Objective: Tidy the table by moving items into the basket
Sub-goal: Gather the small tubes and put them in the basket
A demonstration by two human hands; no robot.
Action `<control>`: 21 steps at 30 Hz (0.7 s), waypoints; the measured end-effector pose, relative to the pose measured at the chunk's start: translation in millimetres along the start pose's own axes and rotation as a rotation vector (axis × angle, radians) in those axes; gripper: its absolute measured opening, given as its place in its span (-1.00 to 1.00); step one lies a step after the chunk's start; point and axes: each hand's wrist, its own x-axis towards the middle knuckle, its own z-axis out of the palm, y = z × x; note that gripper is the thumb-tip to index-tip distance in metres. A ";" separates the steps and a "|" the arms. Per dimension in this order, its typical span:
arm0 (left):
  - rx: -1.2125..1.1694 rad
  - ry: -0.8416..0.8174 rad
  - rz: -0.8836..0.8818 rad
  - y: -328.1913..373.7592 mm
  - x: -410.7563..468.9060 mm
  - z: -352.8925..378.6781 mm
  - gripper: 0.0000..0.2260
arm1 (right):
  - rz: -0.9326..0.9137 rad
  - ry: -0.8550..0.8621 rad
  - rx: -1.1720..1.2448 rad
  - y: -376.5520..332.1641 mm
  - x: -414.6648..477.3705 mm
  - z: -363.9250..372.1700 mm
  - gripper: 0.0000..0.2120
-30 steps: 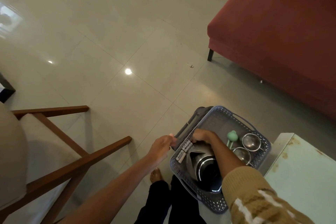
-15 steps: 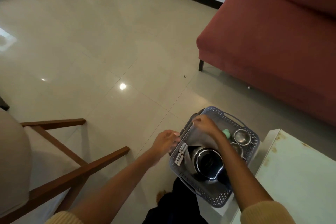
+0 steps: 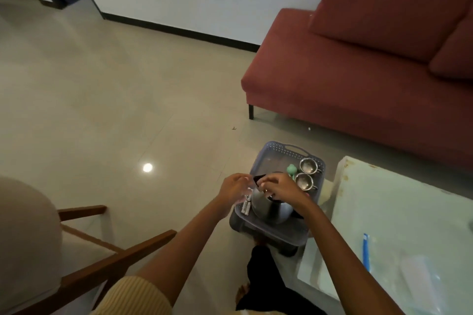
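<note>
My left grip (image 3: 234, 186) and right grip (image 3: 279, 186) are both pinched on a dark item (image 3: 258, 177), just above the steel kettle (image 3: 271, 209) in the basket (image 3: 286, 149).

The kettle (image 3: 271, 211) sits in the basket (image 3: 275, 151), with two cups (image 3: 304, 181) behind it to the right. The table (image 3: 409, 212) is right of the basket, the sofa (image 3: 358, 76) is behind it, and the chair (image 3: 107, 261) is left.

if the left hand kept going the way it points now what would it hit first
Probably the small dark item between the two hands, right ahead of the left hand, above the kettle; just past it comes the right hand. Depth is hard to judge here.
</note>
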 end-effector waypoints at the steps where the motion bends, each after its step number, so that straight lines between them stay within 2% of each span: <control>1: -0.019 -0.010 -0.001 -4.5 -7.7 4.7 -0.82 | -0.006 0.001 -0.002 1.2 -14.1 -0.4 -0.82; 5: -0.014 -0.067 0.038 -16.0 -34.7 31.6 -0.76 | -0.023 0.077 -0.038 10.6 -64.4 -8.1 -0.79; 12: 0.098 -0.161 0.036 -32.5 -63.5 90.2 -0.77 | 0.036 0.152 -0.024 48.9 -133.9 -40.2 -0.78; 16: 0.145 -0.204 0.001 -45.1 -77.8 137.4 -0.85 | 0.090 0.193 0.015 89.6 -170.6 -66.5 -0.85; 21: 0.221 -0.215 -0.025 -75.3 -89.8 215.3 -0.86 | 0.192 0.184 0.066 165.8 -221.5 -111.4 -0.81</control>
